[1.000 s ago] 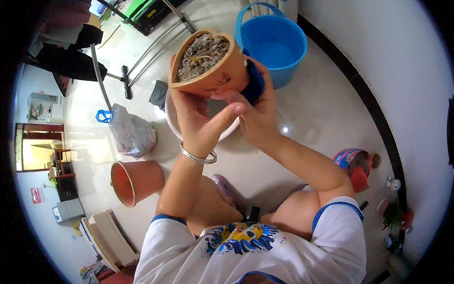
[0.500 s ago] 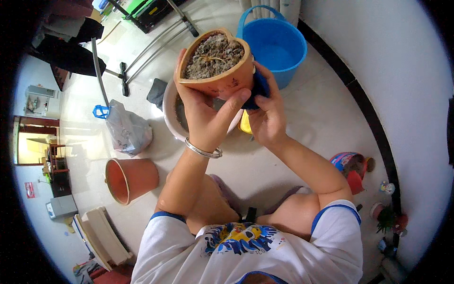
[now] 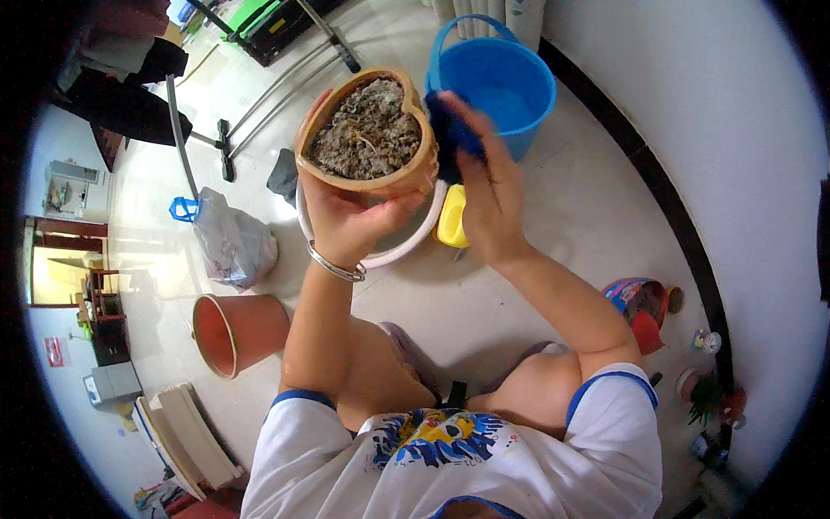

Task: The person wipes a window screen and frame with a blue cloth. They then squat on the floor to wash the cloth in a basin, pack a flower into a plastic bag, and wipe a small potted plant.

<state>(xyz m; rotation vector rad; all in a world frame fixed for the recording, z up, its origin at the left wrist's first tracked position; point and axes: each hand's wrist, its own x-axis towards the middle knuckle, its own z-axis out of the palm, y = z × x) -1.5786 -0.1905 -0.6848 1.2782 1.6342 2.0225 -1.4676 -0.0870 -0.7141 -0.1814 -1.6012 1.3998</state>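
Note:
A heart-shaped tan clay pot (image 3: 425,166) full of dry grey-brown soil rests in my left hand (image 3: 346,221), with fingers round its far left side and the thumb along the near wall. A withered stem lies on the soil. My right hand (image 3: 494,203) presses a bunched dark blue cloth (image 3: 452,137) against the pot's right side; its fingers are partly smeared by motion. Below the pot stands a round basin with a pale pink rim (image 3: 422,235), mostly hidden by the pot and my left hand.
Behind my right hand is a blue bucket (image 3: 527,112). A yellow object (image 3: 452,221) lies beside the basin. To the left are a plastic bag (image 3: 229,238), a terracotta-coloured bucket (image 3: 259,333) and a metal rack (image 3: 281,86). Small plants (image 3: 705,402) line the right wall.
The pot has moved left and slightly nearer, its soil turned more upward. My right hand has shifted up along the pot's side with the cloth, uncovering more of the yellow object.

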